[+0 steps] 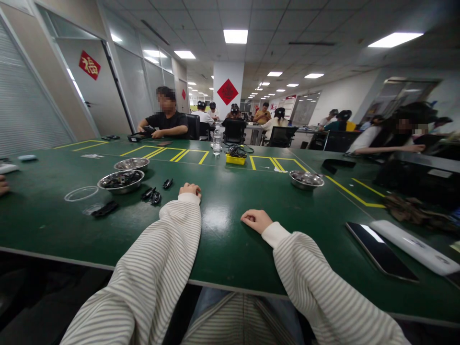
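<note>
My left hand (190,189) rests on the green table (223,249), its fingers curled down; whatever lies under them is hidden. Just to its left lie small black plastic clips (151,195) and another black clip (167,183). Farther left stands a metal bowl (121,190) heaped with black parts, with a second metal bowl (131,164) behind it. On the bare tabletop to the right, my right hand (256,220) lies loosely closed, thumb against the bent fingers, and nothing shows in it. Another metal bowl with small parts (306,180) stands beyond my right hand.
A clear plastic tub (82,199) and a black strip (105,209) lie at left. Toward the back are a water bottle (216,141) and a yellow tray (235,159) with black cables. A phone (379,251) and a white case (413,245) lie at right. Other people sit around.
</note>
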`<action>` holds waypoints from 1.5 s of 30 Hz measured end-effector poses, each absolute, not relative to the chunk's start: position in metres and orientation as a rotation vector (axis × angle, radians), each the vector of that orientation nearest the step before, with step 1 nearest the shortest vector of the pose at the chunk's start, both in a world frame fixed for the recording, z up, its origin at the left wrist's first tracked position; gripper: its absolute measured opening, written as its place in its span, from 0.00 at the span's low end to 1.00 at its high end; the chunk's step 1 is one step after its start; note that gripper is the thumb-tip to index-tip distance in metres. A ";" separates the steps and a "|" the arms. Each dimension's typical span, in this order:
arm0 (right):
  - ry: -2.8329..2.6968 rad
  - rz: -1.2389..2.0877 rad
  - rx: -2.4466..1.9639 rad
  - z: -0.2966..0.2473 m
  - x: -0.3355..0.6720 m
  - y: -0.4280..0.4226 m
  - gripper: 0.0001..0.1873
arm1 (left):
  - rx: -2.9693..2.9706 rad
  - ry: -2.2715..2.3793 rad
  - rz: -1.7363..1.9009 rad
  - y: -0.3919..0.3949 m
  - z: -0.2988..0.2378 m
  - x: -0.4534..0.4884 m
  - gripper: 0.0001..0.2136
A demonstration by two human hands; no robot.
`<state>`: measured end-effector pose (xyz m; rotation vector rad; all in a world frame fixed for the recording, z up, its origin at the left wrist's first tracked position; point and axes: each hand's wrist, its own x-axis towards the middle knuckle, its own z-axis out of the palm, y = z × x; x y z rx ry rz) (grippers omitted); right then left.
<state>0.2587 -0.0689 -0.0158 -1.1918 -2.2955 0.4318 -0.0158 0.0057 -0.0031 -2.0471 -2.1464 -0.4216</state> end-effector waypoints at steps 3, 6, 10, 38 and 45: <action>-2.302 0.419 -1.182 -0.016 0.259 -0.069 0.09 | -2.044 -2.118 -0.587 0.006 -0.005 -0.014 0.09; -2.302 0.423 -1.169 -0.016 0.259 -0.069 0.08 | -2.146 -2.000 -0.787 0.006 -0.005 -0.006 0.09; -2.208 0.495 -1.207 -0.016 0.258 -0.068 0.09 | -2.370 -1.779 -1.137 -0.003 -0.009 0.028 0.09; -2.297 0.315 -1.189 -0.013 0.275 -0.057 0.09 | -2.122 -2.192 -0.518 0.012 -0.012 -0.026 0.17; -2.293 0.291 -1.213 -0.015 0.279 -0.055 0.07 | -2.357 -2.087 -0.307 0.028 -0.022 -0.020 0.14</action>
